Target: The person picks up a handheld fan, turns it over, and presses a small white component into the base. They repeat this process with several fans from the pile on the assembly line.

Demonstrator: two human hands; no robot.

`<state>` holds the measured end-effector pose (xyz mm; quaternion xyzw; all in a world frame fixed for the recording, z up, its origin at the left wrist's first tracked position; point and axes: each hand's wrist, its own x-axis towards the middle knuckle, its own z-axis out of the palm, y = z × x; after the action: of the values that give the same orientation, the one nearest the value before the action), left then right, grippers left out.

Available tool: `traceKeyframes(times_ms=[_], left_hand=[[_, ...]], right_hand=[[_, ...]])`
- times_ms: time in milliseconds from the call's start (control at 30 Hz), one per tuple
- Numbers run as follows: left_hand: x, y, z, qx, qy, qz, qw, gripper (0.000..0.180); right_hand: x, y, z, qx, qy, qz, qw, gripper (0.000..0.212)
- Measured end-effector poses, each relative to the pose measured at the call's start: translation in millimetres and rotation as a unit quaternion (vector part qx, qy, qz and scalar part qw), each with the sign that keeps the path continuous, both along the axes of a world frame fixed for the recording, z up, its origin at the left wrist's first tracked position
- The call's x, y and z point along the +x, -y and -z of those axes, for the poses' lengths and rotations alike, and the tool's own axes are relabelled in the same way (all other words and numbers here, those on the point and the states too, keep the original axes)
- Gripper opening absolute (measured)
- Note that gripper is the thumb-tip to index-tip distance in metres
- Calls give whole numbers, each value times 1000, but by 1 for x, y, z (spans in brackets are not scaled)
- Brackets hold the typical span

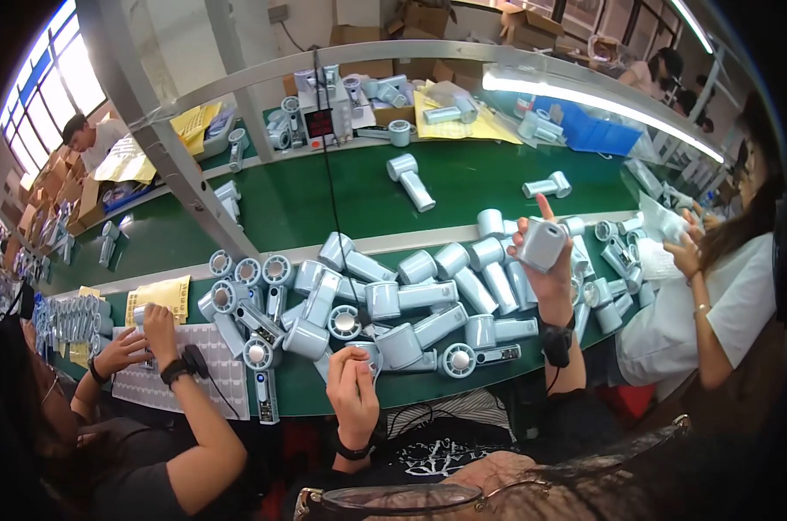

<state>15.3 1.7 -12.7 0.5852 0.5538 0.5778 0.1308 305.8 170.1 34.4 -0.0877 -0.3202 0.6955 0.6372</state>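
Note:
My right hand (557, 282) is raised over the right part of the bench and wrapped round a light blue handheld fan (543, 246). One end of that fan faces me, and a finger sticks up behind it. Low at the bench's front edge is my left hand (353, 399), its fingers curled together. Whatever it may hold is hidden. Just beyond its fingertips lies a fan from the pile, partly covered by the hand. Between and beyond my hands spreads a heap of similar fans (411, 297), some showing round grilles, such as the fan (459, 359) near the front edge.
A green bench top (324, 195) runs across, with two loose fans (409, 182) on its far strip. Co-workers sit close on both sides; the left one's hands (159, 334) are over a white tray (224, 373). A cable (328, 174) hangs in front. A blue bin (598, 126) stands behind.

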Motion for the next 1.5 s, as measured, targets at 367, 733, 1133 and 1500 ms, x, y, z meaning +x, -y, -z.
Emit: traceKeyframes(times_ms=[367,733,1133,1500], left_hand=[[-3,-4,-3,-12,19,29,999,15],[-18,-4,-1,-26,34,22,999,14],[-20,14,-1,-18,55,36,998,14],[-17,39,8,18,50,22,998,13]], right_hand=[[-103,-207,30,-33,701,106,704,81],[-74,-256,57,97,934,119,323,72],[-44,-160,-41,-132,464,-174,859,43],[-128,19,-119,179,488,-244,819,58]])
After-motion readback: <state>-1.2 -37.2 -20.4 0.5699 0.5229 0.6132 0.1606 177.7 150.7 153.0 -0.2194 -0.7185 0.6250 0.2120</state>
